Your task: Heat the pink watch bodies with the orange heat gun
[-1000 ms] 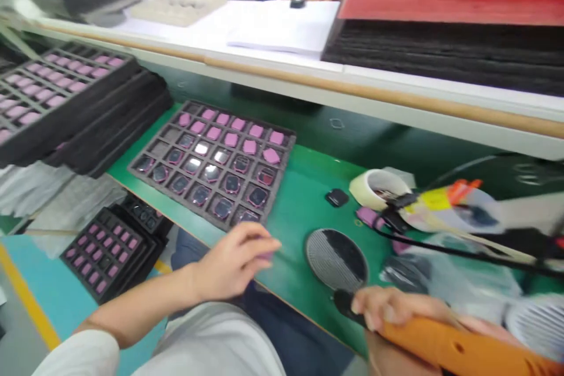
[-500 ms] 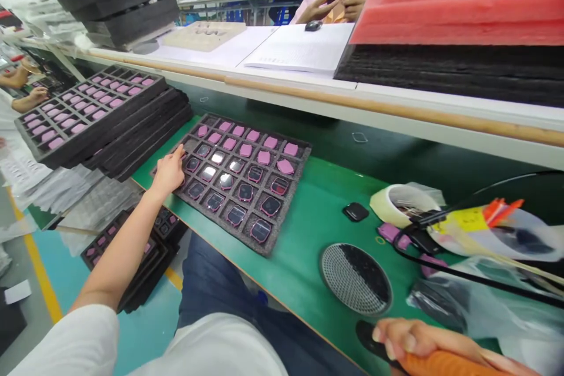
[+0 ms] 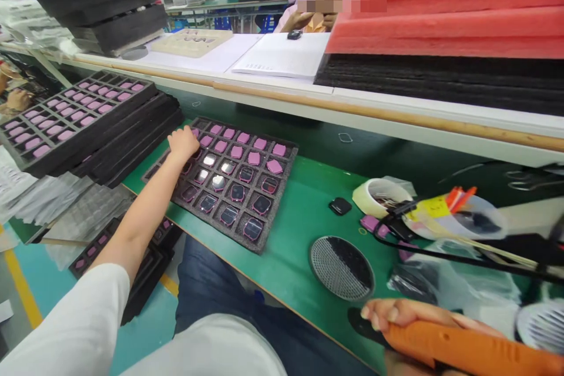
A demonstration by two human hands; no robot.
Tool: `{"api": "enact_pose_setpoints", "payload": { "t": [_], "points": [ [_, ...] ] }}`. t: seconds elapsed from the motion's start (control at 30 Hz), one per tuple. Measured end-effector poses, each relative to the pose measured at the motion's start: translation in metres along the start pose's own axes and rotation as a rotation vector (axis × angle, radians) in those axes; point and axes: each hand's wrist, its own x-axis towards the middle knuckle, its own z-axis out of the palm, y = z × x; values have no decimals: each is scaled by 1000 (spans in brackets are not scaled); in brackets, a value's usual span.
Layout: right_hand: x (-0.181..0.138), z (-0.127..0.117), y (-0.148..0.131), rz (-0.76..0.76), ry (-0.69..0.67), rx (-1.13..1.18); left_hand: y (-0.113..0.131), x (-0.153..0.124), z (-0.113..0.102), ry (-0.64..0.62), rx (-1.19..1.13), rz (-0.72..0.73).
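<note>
My left hand (image 3: pixel 184 142) is at the back left corner of a dark grey foam tray (image 3: pixel 264 235). Its fingers are curled down on a small pink watch case (image 3: pixel 195 133), the tips partly hidden. Other slots hold pink-backed watch cases (image 3: pixel 242 138) in the rear rows and watch cases with dark glass faces (image 3: pixel 252 228) nearer me. At the lower right, my right hand (image 3: pixel 396 314) is closed around an orange handheld tool (image 3: pixel 453 341) with a black rounded end. That end is close to a round perforated metal disc (image 3: pixel 341 267) on the green bench.
Stacked foam trays (image 3: pixel 132 129) of pink pieces stand at left. A tape roll (image 3: pixel 379 197), a small black square piece (image 3: pixel 339 206), a clear tub (image 3: pixel 458 220), plastic bags and cables occupy the right. A shelf (image 3: pixel 273 94) runs behind, with red foam (image 3: pixel 440 23) on it. A co-worker sits beyond.
My left hand has shifted along the tray's left end to the back corner, its fingers now curled over the pink watch case there. My right hand keeps the orange tool, more of which shows.
</note>
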Motion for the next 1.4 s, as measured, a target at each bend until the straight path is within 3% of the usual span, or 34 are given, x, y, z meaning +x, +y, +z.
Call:
{"api": "enact_pose_setpoints", "payload": {
  "t": [0.13,0.2,0.33,0.43,0.5,0.53,0.6,0.67,0.77,0.93,1.4],
  "points": [
    [0,35,-24,-160,105,51,14,33,-9,-74,-94,20],
    [5,47,-28,-221,84,32,12,43,-10,-77,-142,43],
    [25,54,-21,-271,45,-25,1,34,-10,28,-223,99],
    [37,58,-8,-289,40,-36,0,-31,-16,109,-289,263],
    [41,64,2,-308,54,-27,7,-102,-21,154,-402,677],
    [42,68,6,-317,70,-27,14,-141,-23,108,-461,852],
    [43,74,12,-325,108,-44,30,-216,-22,50,-525,1073],
    [43,78,16,-327,134,-68,48,-274,-14,-19,-531,1211],
    [42,80,21,-323,132,-65,67,-321,5,-44,-537,1283],
    [41,77,27,-319,118,-56,78,-332,27,-25,-512,1275],
    [40,74,31,-351,62,-66,76,-337,33,4,-581,1225]
  ]
}}
